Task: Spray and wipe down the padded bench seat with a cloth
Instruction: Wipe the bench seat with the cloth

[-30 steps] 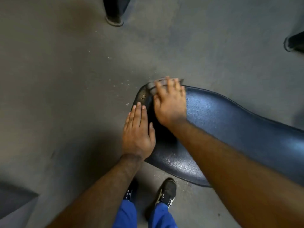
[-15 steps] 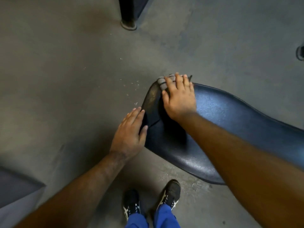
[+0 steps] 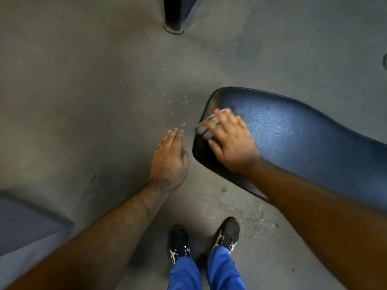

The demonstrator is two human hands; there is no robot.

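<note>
Right hand, fingers spread flat on cloth at bench seat end, centre-right; left hand relaxed, empty, just beside.

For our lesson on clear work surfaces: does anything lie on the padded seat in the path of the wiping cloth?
Nothing visible does. The right hand presses the cloth at the seat end; the blue padding beyond is bare.

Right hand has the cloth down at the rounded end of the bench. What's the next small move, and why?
Probably draw the right hand and its grey striped cloth back along the glossy dark-blue padded bench seat toward its long stretch. The cloth sits at the seat's rounded end, and most of the seat lies beyond it. The left hand hangs open beside the edge, off the seat.
</note>
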